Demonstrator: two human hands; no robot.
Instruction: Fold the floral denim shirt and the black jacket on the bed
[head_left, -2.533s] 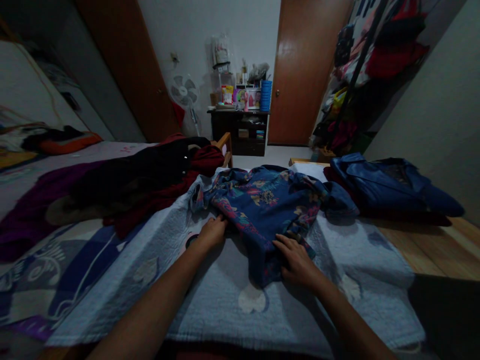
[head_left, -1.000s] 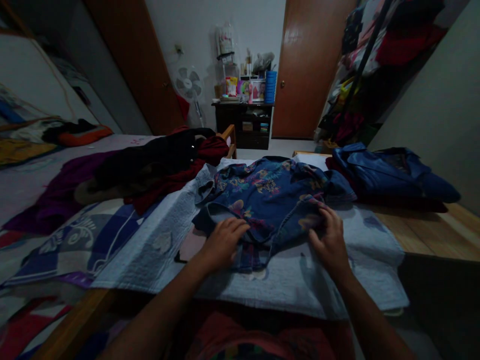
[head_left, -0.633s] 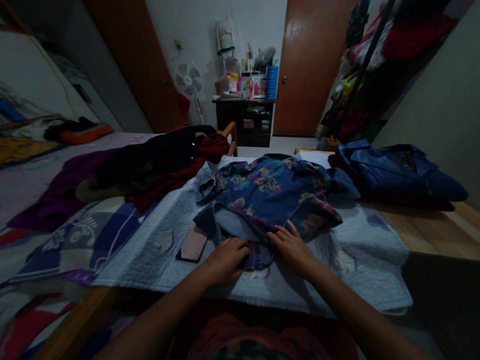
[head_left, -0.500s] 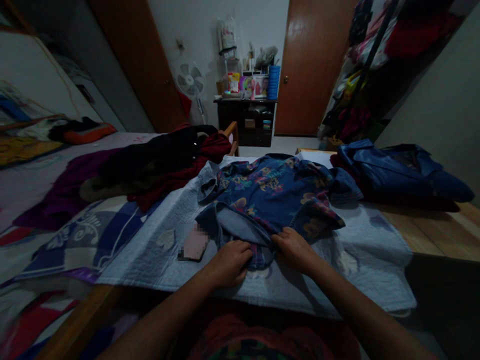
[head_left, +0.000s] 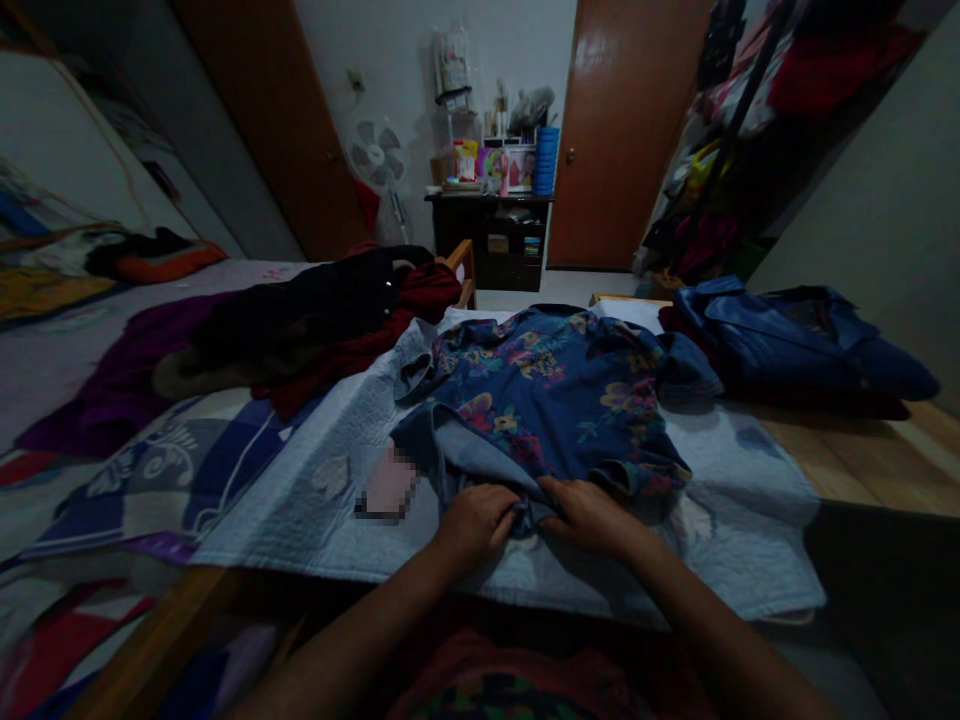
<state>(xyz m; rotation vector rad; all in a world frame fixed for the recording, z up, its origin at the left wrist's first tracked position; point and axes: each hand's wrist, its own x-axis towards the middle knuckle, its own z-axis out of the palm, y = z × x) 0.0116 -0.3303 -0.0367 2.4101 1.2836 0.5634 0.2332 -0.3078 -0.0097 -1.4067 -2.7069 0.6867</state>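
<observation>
A blue floral shirt (head_left: pixel 555 390) lies spread over the pale blue quilted cover (head_left: pixel 300 520), its collar end away from me. Its near hem is bunched, and the lighter inner side of the cloth shows there. My left hand (head_left: pixel 480 525) is closed on the bunched hem. Just to the right, my right hand (head_left: pixel 585 515) pinches the same hem, thumb below and fingers on top. The two hands are close together with a short piece of cloth between them. Left of the shirt, a flat pinkish object with a dark edge (head_left: pixel 388 485) is blurred out by pixels.
Folded blue denim clothes (head_left: pixel 810 340) are stacked on a wooden surface (head_left: pixel 802 450) at right. Dark and red clothes (head_left: pixel 315 310) lie heaped on the bed at left. Behind stand a fan (head_left: pixel 377 155), a dark cabinet (head_left: pixel 487 240) and a brown door (head_left: pixel 611 130).
My hands have moved closer together along the hem, gathering the cloth between them. The shirt's right lower side has shifted and lies flatter, showing more flowers.
</observation>
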